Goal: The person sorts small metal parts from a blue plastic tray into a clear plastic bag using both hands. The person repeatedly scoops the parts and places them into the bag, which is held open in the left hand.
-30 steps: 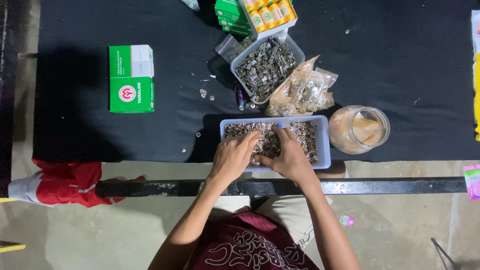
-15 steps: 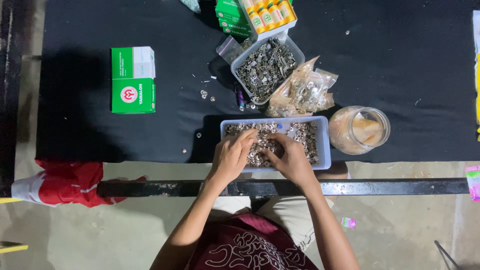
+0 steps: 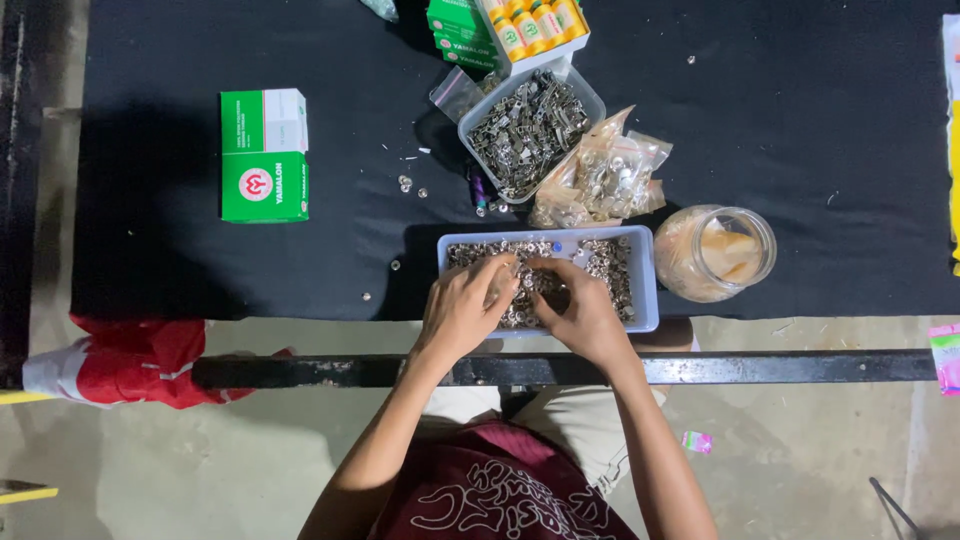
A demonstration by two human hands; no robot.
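A pale blue rectangular tray (image 3: pixel 646 280) full of small silvery metal pieces sits at the near edge of a black-covered table. My left hand (image 3: pixel 464 308) and my right hand (image 3: pixel 580 312) both rest in the tray, fingers curled down into the metal pieces. The fingertips of the two hands almost meet over the tray's middle. Whether either hand pinches a piece is hidden by the fingers.
Behind the tray stand a second clear tub of metal parts (image 3: pixel 530 130), a clear bag of parts (image 3: pixel 605 180) and a glass jar (image 3: pixel 718 252). A green and white box (image 3: pixel 264 155) lies at the left. More boxes (image 3: pixel 505 30) sit at the back. A black bar (image 3: pixel 330 370) runs along the front.
Both hands have shifted slightly within the tray, the fingertips drawing closer together over its middle. Nothing else on the table has moved.
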